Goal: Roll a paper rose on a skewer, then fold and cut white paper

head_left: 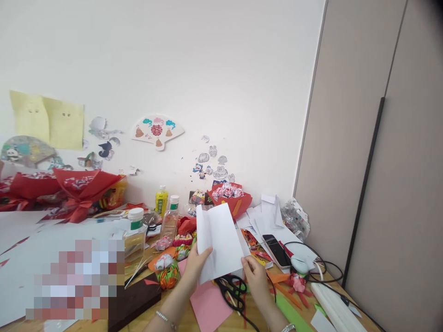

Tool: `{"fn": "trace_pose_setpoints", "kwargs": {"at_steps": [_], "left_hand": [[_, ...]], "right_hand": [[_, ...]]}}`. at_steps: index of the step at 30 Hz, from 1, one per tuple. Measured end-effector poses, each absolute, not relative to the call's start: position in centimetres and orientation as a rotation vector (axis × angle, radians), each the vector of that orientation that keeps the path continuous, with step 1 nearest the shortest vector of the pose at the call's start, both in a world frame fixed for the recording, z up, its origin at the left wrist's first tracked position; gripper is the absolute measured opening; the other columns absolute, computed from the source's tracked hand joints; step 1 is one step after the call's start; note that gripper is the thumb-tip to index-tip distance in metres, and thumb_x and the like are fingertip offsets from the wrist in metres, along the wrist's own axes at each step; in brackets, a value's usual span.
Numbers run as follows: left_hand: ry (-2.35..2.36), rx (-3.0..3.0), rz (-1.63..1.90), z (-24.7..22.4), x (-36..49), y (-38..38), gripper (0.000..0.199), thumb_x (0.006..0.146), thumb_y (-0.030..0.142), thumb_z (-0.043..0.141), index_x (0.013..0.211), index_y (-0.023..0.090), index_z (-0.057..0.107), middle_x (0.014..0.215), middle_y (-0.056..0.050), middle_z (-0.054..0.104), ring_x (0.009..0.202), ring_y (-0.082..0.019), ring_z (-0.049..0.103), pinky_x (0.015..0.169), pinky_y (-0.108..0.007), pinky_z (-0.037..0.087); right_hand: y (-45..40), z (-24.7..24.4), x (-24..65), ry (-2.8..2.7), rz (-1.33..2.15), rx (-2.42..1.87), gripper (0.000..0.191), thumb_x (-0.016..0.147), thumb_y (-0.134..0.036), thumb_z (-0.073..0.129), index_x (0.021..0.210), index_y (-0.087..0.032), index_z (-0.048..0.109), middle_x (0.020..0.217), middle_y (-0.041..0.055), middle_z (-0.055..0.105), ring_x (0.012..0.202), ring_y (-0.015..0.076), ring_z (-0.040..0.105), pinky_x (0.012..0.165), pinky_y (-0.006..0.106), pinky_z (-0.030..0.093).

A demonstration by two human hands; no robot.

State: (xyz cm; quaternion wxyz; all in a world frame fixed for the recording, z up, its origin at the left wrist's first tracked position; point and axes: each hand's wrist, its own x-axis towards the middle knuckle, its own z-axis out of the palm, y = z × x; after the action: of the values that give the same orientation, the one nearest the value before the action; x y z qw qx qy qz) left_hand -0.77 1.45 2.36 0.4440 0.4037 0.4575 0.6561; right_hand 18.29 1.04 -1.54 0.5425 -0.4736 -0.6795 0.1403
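A folded sheet of white paper (223,240) is held up over the table between my two hands. My left hand (200,259) grips its left edge, thumb on the front face. At the lower right corner, the fingers of my right hand (254,272) pinch the paper. Beneath it lie black-handled scissors (232,290), partly hidden by the paper, and a pink sheet (210,310). A red-wrapped bouquet (231,199) stands just behind the paper.
Bottles (135,230), crumpled paper flowers (168,276) and a dark box (134,302) are to the left. On the right lie a phone (276,250), a mouse (299,264), cables, white papers (263,221) and a white strip (337,306). Red bouquets (81,189) stand far left.
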Motion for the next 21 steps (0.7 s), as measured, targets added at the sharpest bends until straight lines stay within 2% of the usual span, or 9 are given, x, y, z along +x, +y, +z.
{"fn": "trace_pose_setpoints", "kwargs": {"at_steps": [4,8,12,17,21], "left_hand": [[1.175,1.017,1.681,2.6,-1.5,1.5,0.032,0.065,0.020,0.067,0.096,0.016,0.060,0.102,-0.011,0.069,0.091,-0.027,0.065,0.076,-0.036,0.053],[1.223,1.015,1.766,2.7,-2.4,1.8,0.035,0.065,0.023,0.067,0.098,0.015,0.058,0.104,-0.013,0.068,0.093,-0.027,0.064,0.078,-0.036,0.051],[1.273,0.997,1.826,2.9,-3.3,2.2,0.038,0.064,0.026,0.068,0.099,0.016,0.057,0.102,-0.011,0.068,0.093,-0.026,0.064,0.079,-0.034,0.051],[1.268,1.010,1.832,3.1,-3.6,2.4,0.043,0.063,0.028,0.070,0.102,0.017,0.054,0.106,-0.012,0.065,0.095,-0.025,0.063,0.078,-0.033,0.051],[1.289,1.044,1.847,3.3,-4.0,2.7,0.051,0.063,0.032,0.071,0.107,0.016,0.051,0.113,-0.014,0.061,0.103,-0.028,0.058,0.085,-0.036,0.048]], "right_hand": [[0.6,-1.4,18.4,-1.811,0.352,-1.181,0.034,0.088,-0.043,0.040,0.065,-0.020,0.052,0.057,-0.0014,0.054,0.054,0.0145,0.050,0.053,0.023,0.033],[-0.5,-1.1,18.1,-2.080,0.274,-1.262,0.010,0.075,-0.029,0.059,0.079,-0.021,0.063,0.076,0.0019,0.064,0.072,0.0175,0.056,0.062,0.023,0.035],[-1.4,-0.6,18.0,-2.243,0.188,-1.250,0.020,0.066,-0.021,0.065,0.085,-0.022,0.066,0.082,0.0023,0.065,0.081,0.0199,0.056,0.065,0.023,0.035],[-1.7,-0.2,17.9,-2.327,0.141,-1.239,0.022,0.068,-0.018,0.060,0.089,-0.022,0.066,0.084,0.0028,0.065,0.083,0.0206,0.056,0.066,0.024,0.035],[-1.5,-0.1,18.0,-2.346,0.070,-1.232,0.030,0.070,-0.012,0.055,0.096,-0.023,0.065,0.091,0.0033,0.066,0.089,0.0209,0.056,0.074,0.025,0.036]]}}
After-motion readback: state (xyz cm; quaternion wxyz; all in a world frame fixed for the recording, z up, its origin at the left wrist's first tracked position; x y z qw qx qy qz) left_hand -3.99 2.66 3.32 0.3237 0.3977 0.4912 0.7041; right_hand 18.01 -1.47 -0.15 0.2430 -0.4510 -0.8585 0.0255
